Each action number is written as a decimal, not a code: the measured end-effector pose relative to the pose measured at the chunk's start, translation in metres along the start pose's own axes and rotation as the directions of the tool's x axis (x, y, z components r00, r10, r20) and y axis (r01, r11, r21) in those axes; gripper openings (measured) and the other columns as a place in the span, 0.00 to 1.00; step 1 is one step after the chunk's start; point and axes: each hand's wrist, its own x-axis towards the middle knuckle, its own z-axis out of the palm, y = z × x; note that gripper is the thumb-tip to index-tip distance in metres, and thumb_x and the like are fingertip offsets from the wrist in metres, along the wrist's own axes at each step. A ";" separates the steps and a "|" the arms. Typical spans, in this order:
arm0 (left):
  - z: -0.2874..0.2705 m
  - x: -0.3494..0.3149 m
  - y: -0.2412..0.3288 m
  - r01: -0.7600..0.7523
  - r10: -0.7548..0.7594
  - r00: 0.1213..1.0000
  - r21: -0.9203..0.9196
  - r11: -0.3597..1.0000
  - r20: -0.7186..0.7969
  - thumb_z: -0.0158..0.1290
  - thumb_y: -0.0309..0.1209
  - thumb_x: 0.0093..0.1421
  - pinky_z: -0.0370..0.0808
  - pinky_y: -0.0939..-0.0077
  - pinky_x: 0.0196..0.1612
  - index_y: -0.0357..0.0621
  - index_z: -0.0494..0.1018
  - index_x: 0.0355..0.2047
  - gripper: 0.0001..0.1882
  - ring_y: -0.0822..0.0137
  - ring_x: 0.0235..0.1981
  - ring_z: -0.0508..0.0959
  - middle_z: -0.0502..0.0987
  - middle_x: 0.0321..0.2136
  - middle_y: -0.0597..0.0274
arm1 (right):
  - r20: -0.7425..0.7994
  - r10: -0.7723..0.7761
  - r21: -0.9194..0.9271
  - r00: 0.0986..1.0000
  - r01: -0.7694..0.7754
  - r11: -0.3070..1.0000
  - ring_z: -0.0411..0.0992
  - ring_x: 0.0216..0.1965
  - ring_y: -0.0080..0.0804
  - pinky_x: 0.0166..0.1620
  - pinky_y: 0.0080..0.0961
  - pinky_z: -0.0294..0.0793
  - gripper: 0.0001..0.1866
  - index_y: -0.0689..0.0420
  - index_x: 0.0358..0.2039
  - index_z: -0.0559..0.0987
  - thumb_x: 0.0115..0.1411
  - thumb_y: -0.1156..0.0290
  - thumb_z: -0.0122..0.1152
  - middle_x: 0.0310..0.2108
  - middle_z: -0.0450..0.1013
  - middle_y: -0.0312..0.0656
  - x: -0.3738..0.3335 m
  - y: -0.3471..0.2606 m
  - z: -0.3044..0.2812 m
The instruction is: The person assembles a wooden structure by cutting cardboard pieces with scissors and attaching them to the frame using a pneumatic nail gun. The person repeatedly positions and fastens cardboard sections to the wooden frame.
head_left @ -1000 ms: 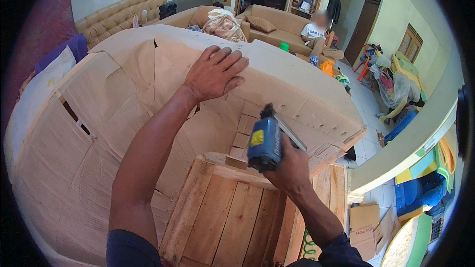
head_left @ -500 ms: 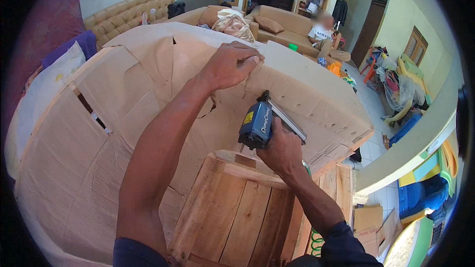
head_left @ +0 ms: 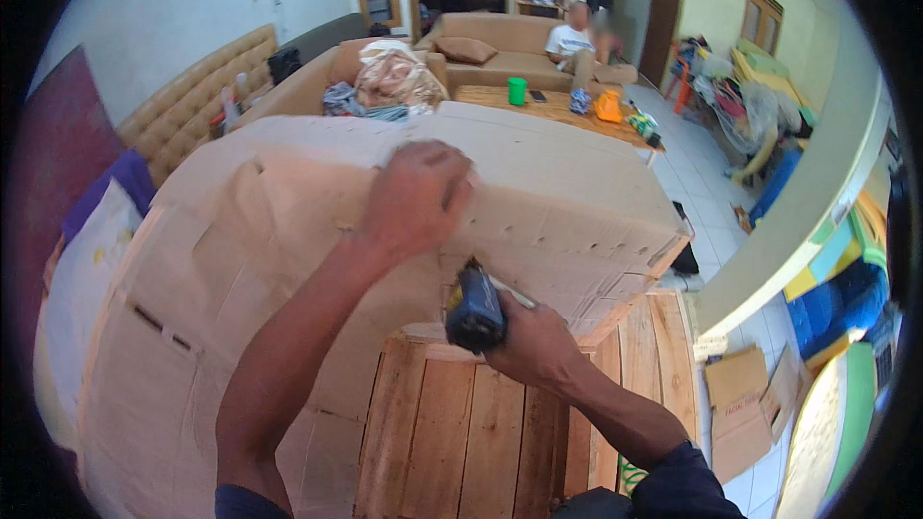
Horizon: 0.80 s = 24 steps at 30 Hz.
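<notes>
A big curved frame covered in brown cardboard (head_left: 240,259) fills the left and middle of the view. My left hand (head_left: 415,197) lies on the cardboard near its upper edge, fingers pressed down on it. My right hand (head_left: 534,346) grips a blue and black staple gun (head_left: 474,308), its nose against the cardboard just below my left hand. Under the tool is a seat base of wooden planks (head_left: 471,432).
A tan sofa (head_left: 500,43) stands at the back with a person (head_left: 577,43) sitting on it. A low wooden table (head_left: 538,101) carries a green cup and small items. Flat cardboard boxes (head_left: 740,404) lie on the white tiled floor at right.
My left hand slid along the cardboard's upper edge toward me. My right hand brought the staple gun closer beneath it. My head moved nearer to the work.
</notes>
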 end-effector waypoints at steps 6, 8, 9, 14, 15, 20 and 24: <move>0.071 0.077 0.068 -0.118 0.090 0.906 0.042 0.992 0.413 0.43 0.64 0.68 0.54 0.38 0.72 0.44 0.60 0.70 0.43 0.43 0.72 0.58 0.60 0.70 0.43 | 0.236 0.280 0.059 0.930 -0.302 0.952 0.80 0.39 0.63 0.45 0.53 0.81 0.33 0.60 0.57 0.73 0.54 0.56 0.69 0.35 0.81 0.61 -0.059 0.074 -0.048; 0.083 0.102 0.072 -0.082 0.052 0.847 0.033 0.996 0.529 0.40 0.72 0.65 0.48 0.31 0.72 0.47 0.55 0.73 0.50 0.39 0.74 0.53 0.54 0.73 0.42 | 0.363 0.317 0.051 0.876 -0.358 0.932 0.80 0.36 0.64 0.41 0.54 0.81 0.33 0.63 0.56 0.72 0.56 0.56 0.68 0.32 0.80 0.63 -0.090 0.095 -0.068; 0.087 0.114 0.072 -0.054 0.028 0.797 0.024 0.998 0.603 0.40 0.73 0.64 0.47 0.30 0.72 0.47 0.55 0.74 0.51 0.38 0.75 0.51 0.52 0.74 0.42 | 0.416 0.356 0.037 0.837 -0.407 0.913 0.81 0.36 0.64 0.41 0.53 0.81 0.33 0.63 0.56 0.72 0.55 0.55 0.69 0.32 0.80 0.63 -0.105 0.103 -0.078; 0.106 0.162 0.081 0.072 -0.032 0.725 -0.030 0.997 0.689 0.39 0.75 0.63 0.40 0.25 0.72 0.50 0.54 0.75 0.52 0.35 0.75 0.46 0.49 0.75 0.42 | 0.627 0.526 -0.049 0.574 -0.645 0.763 0.81 0.37 0.62 0.43 0.53 0.81 0.35 0.58 0.55 0.74 0.54 0.47 0.69 0.32 0.81 0.62 -0.169 0.115 -0.135; 0.108 0.167 0.084 0.072 -0.056 0.710 0.007 0.997 0.702 0.39 0.75 0.63 0.40 0.24 0.71 0.50 0.54 0.74 0.52 0.35 0.75 0.47 0.49 0.75 0.42 | 0.617 0.540 0.021 0.572 -0.698 0.716 0.81 0.37 0.62 0.44 0.53 0.81 0.35 0.58 0.55 0.74 0.54 0.46 0.69 0.32 0.81 0.61 -0.179 0.112 -0.148; 0.107 0.183 0.091 0.146 -0.121 0.659 0.032 0.989 0.743 0.43 0.71 0.63 0.38 0.21 0.70 0.50 0.54 0.74 0.50 0.34 0.75 0.47 0.51 0.74 0.44 | 0.603 0.624 0.143 0.496 -0.838 0.527 0.81 0.39 0.62 0.46 0.51 0.81 0.36 0.55 0.55 0.76 0.52 0.44 0.71 0.35 0.81 0.60 -0.197 0.103 -0.201; 0.118 0.192 0.092 0.194 -0.178 0.657 0.063 0.979 0.733 0.47 0.67 0.63 0.39 0.21 0.70 0.50 0.54 0.74 0.49 0.38 0.75 0.49 0.54 0.73 0.45 | 0.565 0.646 0.230 0.513 -0.850 0.473 0.82 0.40 0.59 0.46 0.48 0.81 0.35 0.55 0.54 0.77 0.50 0.49 0.74 0.36 0.82 0.59 -0.190 0.102 -0.224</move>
